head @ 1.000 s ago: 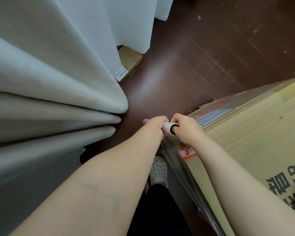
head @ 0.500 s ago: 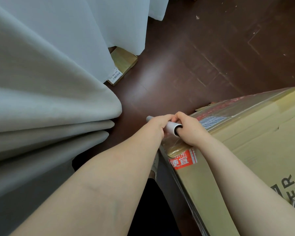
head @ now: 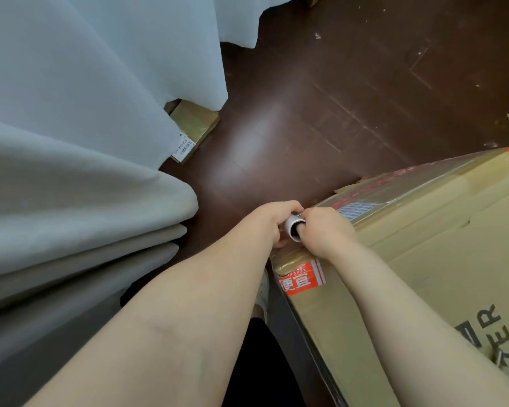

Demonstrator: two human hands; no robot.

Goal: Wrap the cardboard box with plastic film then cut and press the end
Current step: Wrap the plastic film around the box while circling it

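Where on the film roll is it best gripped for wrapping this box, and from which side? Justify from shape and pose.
Grip the film roll at its two tube ends, one hand from each side, as the left hand and right hand do. It is a slim tube lying at the cardboard box corner; film likely leaves its middle, so leave that free.

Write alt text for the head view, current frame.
A person's left hand and right hand grip the two ends of a plastic film roll at the corner of a large cardboard box on a dark floor. Clear film covers the box's far side. Pale curtains hang at left, over a small carton.
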